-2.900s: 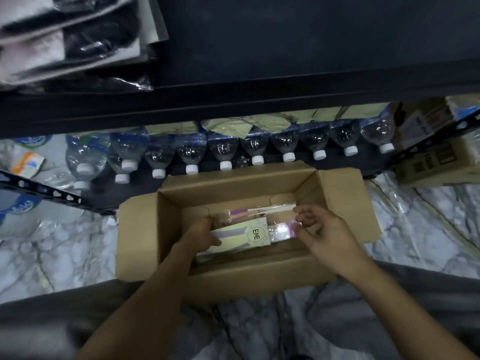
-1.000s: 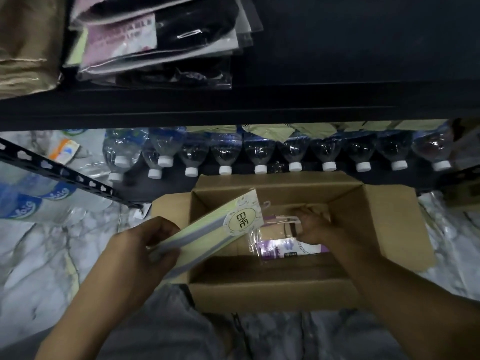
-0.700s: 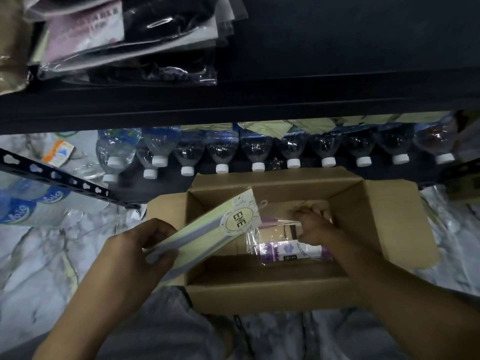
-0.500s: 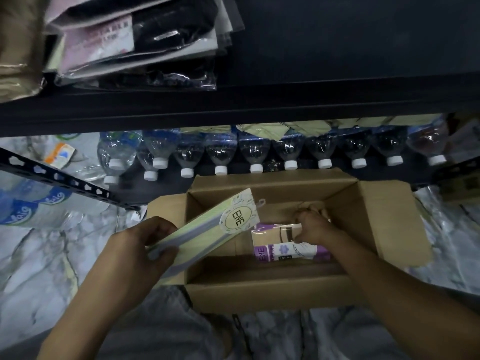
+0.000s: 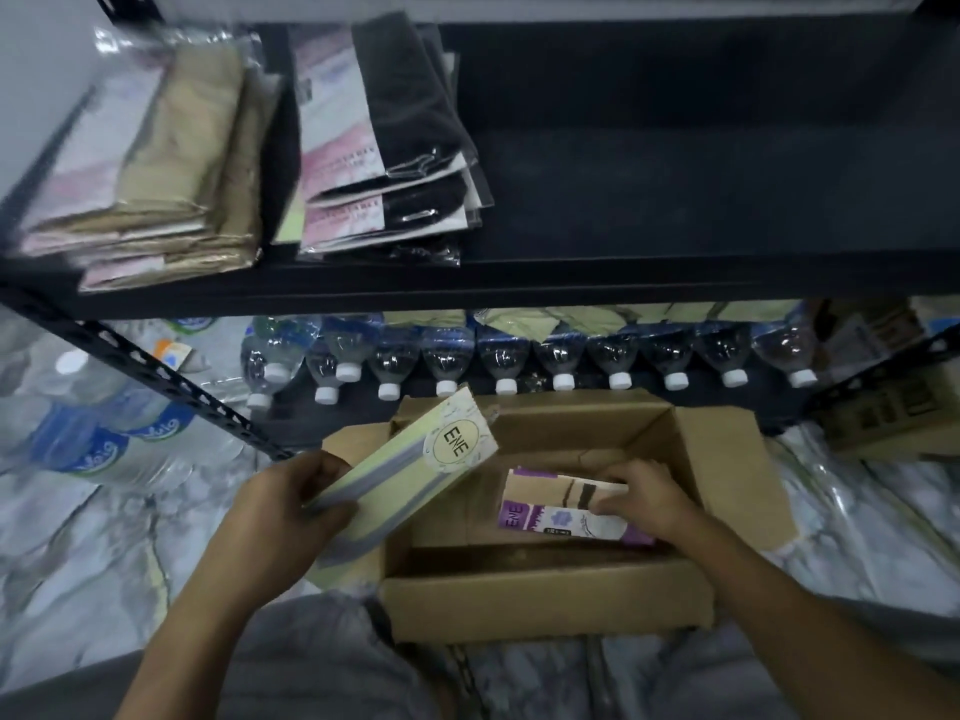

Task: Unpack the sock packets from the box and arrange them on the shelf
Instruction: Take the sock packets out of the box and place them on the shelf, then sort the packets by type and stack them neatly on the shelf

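An open cardboard box (image 5: 545, 595) sits on the marble floor in front of a black shelf (image 5: 675, 200). My left hand (image 5: 280, 517) grips a stack of pale green and grey sock packets (image 5: 410, 475) with a round label, held over the box's left edge. My right hand (image 5: 649, 501) is inside the box, closed on a purple and beige sock packet (image 5: 550, 506). On the shelf's left part lie a beige packet pile (image 5: 171, 163) and a black and pink packet pile (image 5: 384, 142).
A row of water bottles (image 5: 519, 356) lies on the lower shelf level behind the box. Wrapped bottle packs (image 5: 104, 433) sit at the left beside a slanted black shelf post (image 5: 171, 381). Another carton (image 5: 893, 413) stands at the right. The shelf's right part is bare.
My view has tilted up, showing the shelf piles. My left hand lifted the green packet stack out of the box to the left. My right hand took hold of the purple packet inside.
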A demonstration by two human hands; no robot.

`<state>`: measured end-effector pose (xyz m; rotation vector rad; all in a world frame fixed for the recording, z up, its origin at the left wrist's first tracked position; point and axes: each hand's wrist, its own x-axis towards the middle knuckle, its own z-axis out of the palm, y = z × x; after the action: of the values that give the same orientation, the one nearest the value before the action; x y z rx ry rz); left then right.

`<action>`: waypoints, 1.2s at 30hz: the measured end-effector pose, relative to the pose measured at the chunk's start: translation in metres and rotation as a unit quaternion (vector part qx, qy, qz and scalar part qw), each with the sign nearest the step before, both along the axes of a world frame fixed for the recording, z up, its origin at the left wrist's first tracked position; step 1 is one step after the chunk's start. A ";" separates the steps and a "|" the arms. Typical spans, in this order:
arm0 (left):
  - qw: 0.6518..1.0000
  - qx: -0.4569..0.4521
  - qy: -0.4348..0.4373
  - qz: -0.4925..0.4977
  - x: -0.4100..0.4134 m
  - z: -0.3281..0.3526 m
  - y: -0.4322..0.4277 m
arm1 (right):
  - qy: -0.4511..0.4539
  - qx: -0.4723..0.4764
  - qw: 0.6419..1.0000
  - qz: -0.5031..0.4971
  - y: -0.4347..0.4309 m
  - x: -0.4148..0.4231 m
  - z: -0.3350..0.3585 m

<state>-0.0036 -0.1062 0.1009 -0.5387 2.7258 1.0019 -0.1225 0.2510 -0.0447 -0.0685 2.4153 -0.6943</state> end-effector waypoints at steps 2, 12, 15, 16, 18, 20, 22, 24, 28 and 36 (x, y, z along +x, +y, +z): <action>0.999 0.016 0.030 0.018 0.008 0.008 -0.002 | 0.017 -0.054 0.997 -0.051 0.004 0.007 0.024; 0.942 0.260 0.127 0.172 0.081 0.060 -0.003 | 0.070 -0.292 0.929 -0.217 0.005 0.078 0.156; 0.900 0.314 0.193 0.231 0.102 0.087 0.001 | 0.094 -0.352 0.905 -0.219 -0.014 0.097 0.202; 0.888 0.324 0.216 0.245 0.106 0.097 0.001 | 0.100 -0.374 0.897 -0.214 -0.024 0.102 0.221; 0.864 0.341 0.258 0.267 0.107 0.121 -0.003 | 0.106 -0.417 0.880 -0.201 -0.046 0.105 0.257; 0.847 0.341 0.298 0.279 0.101 0.145 -0.012 | 0.111 -0.451 0.866 -0.185 -0.070 0.103 0.290; 0.839 0.325 0.330 0.284 0.089 0.165 -0.023 | 0.118 -0.471 0.857 -0.171 -0.092 0.095 0.318; 0.834 0.326 0.342 0.284 0.071 0.183 -0.037 | 0.127 -0.480 0.852 -0.165 -0.112 0.081 0.343; 0.850 0.312 0.326 0.272 0.021 0.213 -0.062 | 0.121 -0.478 0.850 -0.185 -0.143 0.041 0.378; 0.897 0.216 0.259 0.284 -0.089 0.220 -0.108 | 0.151 -0.389 0.880 -0.227 -0.191 -0.065 0.396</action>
<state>-0.0926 -0.2142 0.3209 -1.1537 2.6414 2.0999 -0.1876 0.0600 0.3514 0.0762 2.2783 -1.9727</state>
